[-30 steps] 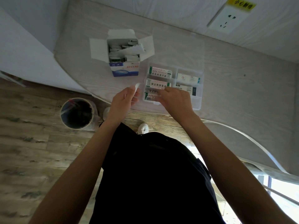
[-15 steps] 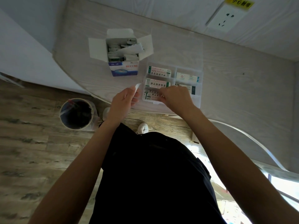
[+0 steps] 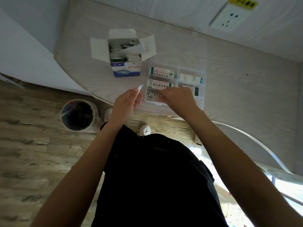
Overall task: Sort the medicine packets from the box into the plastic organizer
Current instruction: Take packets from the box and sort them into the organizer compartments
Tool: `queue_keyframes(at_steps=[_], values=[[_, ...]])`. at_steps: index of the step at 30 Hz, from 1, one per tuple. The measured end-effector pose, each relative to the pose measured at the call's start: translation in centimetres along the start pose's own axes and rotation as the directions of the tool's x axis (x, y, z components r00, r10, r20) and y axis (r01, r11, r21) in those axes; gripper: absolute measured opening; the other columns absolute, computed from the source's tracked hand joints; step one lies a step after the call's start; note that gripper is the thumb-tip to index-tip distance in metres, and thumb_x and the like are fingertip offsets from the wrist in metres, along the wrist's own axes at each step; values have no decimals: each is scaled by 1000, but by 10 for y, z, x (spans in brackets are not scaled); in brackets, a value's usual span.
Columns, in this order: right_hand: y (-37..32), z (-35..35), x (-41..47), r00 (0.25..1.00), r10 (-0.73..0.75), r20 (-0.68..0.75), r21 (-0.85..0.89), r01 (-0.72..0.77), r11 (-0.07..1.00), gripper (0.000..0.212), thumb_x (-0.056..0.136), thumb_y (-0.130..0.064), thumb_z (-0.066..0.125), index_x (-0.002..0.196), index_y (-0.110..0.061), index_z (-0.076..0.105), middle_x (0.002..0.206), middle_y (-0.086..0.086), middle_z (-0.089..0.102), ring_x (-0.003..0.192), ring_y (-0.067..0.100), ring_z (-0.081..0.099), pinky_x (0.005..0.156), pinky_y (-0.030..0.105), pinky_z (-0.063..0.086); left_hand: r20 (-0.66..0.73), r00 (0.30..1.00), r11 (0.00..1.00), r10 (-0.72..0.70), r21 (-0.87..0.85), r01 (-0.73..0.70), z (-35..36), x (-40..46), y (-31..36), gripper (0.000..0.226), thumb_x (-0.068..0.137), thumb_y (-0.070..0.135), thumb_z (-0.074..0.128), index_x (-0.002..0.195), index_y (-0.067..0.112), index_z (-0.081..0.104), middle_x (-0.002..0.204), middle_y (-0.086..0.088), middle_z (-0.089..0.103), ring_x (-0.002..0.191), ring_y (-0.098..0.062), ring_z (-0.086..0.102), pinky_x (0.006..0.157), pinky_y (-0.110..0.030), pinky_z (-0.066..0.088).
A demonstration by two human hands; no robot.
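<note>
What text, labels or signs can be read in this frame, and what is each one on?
"创口贴", red, on the front of the open cardboard box.
"小心触电", on the yellow sticker above the wall socket; blurred, so this is a best reading.
Green-and-white medicine packets in the plastic organizer: dark Chinese lettering, too blurred to read.
White slip in the left hand: no print visible.

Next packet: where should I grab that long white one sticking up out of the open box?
Judging from its pose, pinch the long white packet by its raised right end, coming from above and the right. That end pokes over the box rim, clear of the other packets; its lower end is buried.
</note>
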State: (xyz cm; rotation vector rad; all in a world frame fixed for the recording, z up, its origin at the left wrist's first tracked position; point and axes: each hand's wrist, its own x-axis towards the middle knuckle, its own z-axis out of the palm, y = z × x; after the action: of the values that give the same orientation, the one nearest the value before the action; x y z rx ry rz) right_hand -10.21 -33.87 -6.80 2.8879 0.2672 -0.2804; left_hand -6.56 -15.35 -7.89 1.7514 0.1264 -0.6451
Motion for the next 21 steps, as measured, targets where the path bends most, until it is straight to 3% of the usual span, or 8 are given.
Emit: queue_keyframes(at_steps=[3,8,12,18,21], values=[[-4,-1,2,1000,4,-4,-25,-4,1000,22,91,-39,56,112,-40,61,79,-12,70,62,11,66,48,20,40,4,1000,1000,3,7,-3,1,-1,-1,31,99,34,39,96,15,65,79,9,64,69,-2,59,66,-16,48],[-4,-8,11,995,-15,100,197,-5,980,31,99,-36,42,129,-30,50,101,4,68,87,26,66,66,32,47,3,1000,1000,4,15,-4,-1,0,-2,31,99,33,39,96,15,65,80,8,65,69,-2,59,64,-13,48],[-2,-16,14,989,-10,145,270,-30,962,29,98,-35,43,122,-22,54,105,7,66,91,26,64,70,34,48,-6,1000,1000,14,24,-14,-3,-1,-3,32,99,33,39,97,15,65,81,8,66,64,5,59,61,-11,47],[-4,-15,11,997,-36,71,113,28,993,31,98,-38,42,120,-23,57,100,4,68,89,24,66,69,33,48,0,1000,1000,13,26,-13,-3,-4,-1,32,100,33,38,98,15,65,83,7,66,71,-1,60,67,-14,49],[-6,-16,12,996,-16,93,81,8,997,32,97,-40,42,118,-23,59,97,4,68,87,24,66,69,32,48,-6,1000,1000,16,14,-16,-3,-4,-1,31,100,32,38,98,15,64,82,8,65,71,-1,59,63,-10,48]])
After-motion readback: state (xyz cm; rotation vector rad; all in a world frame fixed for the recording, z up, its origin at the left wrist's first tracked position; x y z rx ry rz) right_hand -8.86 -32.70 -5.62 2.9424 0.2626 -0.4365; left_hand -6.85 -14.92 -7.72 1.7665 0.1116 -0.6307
